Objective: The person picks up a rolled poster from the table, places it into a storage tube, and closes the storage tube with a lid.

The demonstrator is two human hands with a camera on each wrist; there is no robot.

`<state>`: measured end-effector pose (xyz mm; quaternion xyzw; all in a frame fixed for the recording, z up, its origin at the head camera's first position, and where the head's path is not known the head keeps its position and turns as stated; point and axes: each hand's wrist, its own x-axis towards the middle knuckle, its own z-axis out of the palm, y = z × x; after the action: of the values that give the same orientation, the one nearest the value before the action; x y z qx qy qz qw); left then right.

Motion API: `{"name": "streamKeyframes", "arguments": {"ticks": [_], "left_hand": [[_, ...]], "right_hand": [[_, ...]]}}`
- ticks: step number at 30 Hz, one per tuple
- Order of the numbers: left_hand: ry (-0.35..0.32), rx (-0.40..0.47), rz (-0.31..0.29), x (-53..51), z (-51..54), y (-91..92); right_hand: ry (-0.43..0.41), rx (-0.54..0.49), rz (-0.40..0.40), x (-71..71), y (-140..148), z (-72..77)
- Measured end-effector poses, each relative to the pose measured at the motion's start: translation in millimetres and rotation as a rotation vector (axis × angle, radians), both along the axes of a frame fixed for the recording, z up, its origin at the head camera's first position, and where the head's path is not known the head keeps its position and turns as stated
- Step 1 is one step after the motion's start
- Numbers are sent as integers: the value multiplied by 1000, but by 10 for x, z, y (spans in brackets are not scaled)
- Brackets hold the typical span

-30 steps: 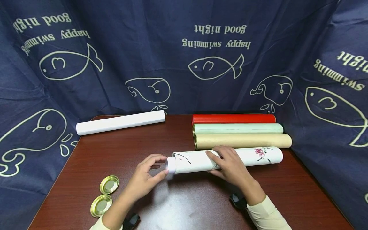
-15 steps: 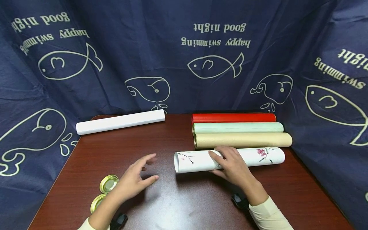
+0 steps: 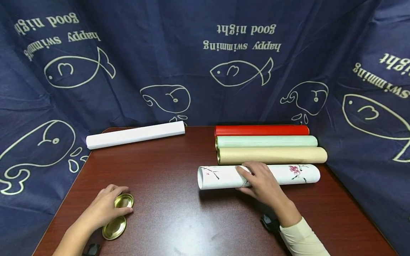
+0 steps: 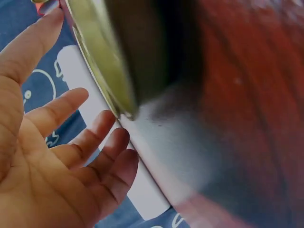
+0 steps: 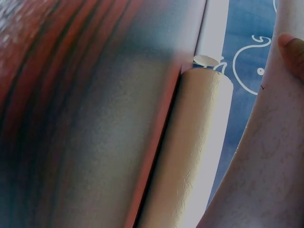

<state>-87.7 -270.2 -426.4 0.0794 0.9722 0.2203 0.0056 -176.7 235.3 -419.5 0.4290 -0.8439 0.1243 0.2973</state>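
On the right, my right hand [image 3: 264,183] grips a white paper tube [image 3: 224,177] printed with plum blossom, its fingers over the top. The tube lies on its side, its left end uncapped. In the right wrist view a finger [image 5: 294,54] rests against the tube's pale wall [image 5: 256,156]. At the left, my left hand [image 3: 105,207] is at the farther of two gold metal lids [image 3: 125,201], fingers and thumb spread on either side of it. The left wrist view shows the lid [image 4: 99,47] close to loosely bent fingers. The nearer lid [image 3: 114,227] lies beside it.
Red [image 3: 261,130], mint green [image 3: 266,141] and beige [image 3: 272,155] tubes lie in a row behind the blossom tube. A white paper roll [image 3: 136,135] lies at the back left. A blue fish-print curtain [image 3: 179,64] surrounds the brown table [image 3: 166,170].
A white roll's end that stuck out of the tube has gone inside. My left hand has left the tube and moved left to the lids. The tube has shifted slightly right in my right hand.
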Motion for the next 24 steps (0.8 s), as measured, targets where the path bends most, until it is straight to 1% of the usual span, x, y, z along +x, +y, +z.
{"name": "streamKeyframes", "arguments": {"ticks": [5, 9, 13, 15, 18, 21, 24], "left_hand": [[-29, -15, 13, -13, -41, -35], [-72, -14, 13, -19, -46, -27], [-88, -27, -10, -34, -39, 7], [-70, -32, -23, -44, -35, 37], [-22, -26, -41, -63, -19, 112], [9, 20, -58, -101, 26, 221], [23, 83, -83, -139, 98, 348]], "right_hand": [[-6, 5, -2, 1, -10, 4], [-13, 14, -8, 9, -13, 11], [-16, 11, -8, 22, -14, -3], [-16, 11, -6, 26, -15, -12], [-14, 7, 1, 21, -22, -26], [-13, 1, 9, 14, -34, -39], [-17, -2, 16, 14, -51, -54]]}}
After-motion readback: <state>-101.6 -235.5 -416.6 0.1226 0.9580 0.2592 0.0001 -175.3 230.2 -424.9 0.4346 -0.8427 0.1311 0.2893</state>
